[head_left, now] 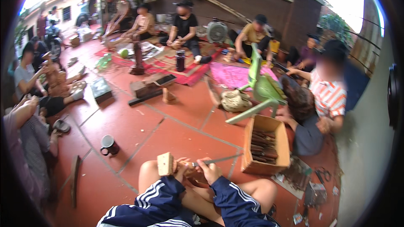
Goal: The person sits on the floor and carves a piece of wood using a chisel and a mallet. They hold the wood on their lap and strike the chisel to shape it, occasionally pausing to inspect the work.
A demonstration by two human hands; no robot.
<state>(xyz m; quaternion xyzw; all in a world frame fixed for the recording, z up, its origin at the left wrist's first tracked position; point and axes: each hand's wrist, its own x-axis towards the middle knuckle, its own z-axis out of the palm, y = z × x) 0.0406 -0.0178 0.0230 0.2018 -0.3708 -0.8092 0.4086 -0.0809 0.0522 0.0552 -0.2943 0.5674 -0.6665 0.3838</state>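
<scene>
Above my crossed legs, my left hand [182, 171] is closed round the narrower part of a pale wooden piece [166, 164]. Its blocky end, with small dark marks, sticks out to the left. My right hand [209, 172] grips a long, thin, dark metal tool [225, 159] that looks like a file. The tool's far part points right, toward a cardboard box [248, 166]. Its other end comes close to the wood between my hands; whether they touch I cannot tell. Inside the box lie several dark, stick-like handled tools [264, 145].
A dark mug [110, 145] stands left on red tiles, beyond a wooden strip [75, 180]. A green plastic chair [269, 90] lies tipped over behind the box. A person in a striped shirt [328, 94] sits right; several others sit around. Scraps [315, 193] litter the lower right.
</scene>
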